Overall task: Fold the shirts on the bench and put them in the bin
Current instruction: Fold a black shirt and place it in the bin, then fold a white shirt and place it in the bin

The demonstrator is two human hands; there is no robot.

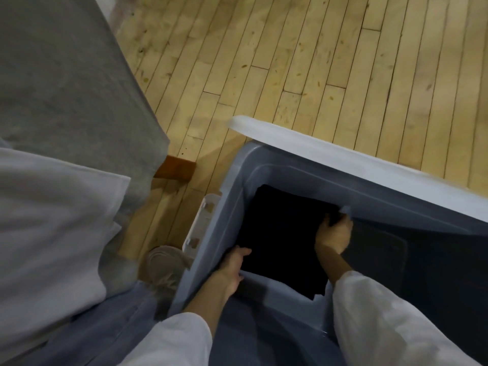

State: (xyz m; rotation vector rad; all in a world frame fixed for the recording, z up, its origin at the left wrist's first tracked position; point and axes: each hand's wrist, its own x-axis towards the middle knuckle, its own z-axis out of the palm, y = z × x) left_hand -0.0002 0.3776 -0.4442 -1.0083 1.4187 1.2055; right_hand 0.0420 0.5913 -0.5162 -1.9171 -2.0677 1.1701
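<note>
A folded black shirt [282, 233] lies inside the grey plastic bin [232, 186] at its left end. My left hand [233, 265] grips the shirt's near left edge, low against the bin wall. My right hand [334, 233] holds the shirt's far right corner, fingers curled over the cloth. Both arms reach down into the bin in white sleeves. On the left, a grey shirt [66, 83] and a white shirt [52, 220] lie spread over the bench, whose surface is hidden beneath them.
The bin's white lid [343, 159] leans along its far side. A white latch handle [202, 220] sticks out on the bin's left wall. A brown bench leg [175, 169] and my shoe [163, 262] stand on the wooden floor [290, 62] between bench and bin.
</note>
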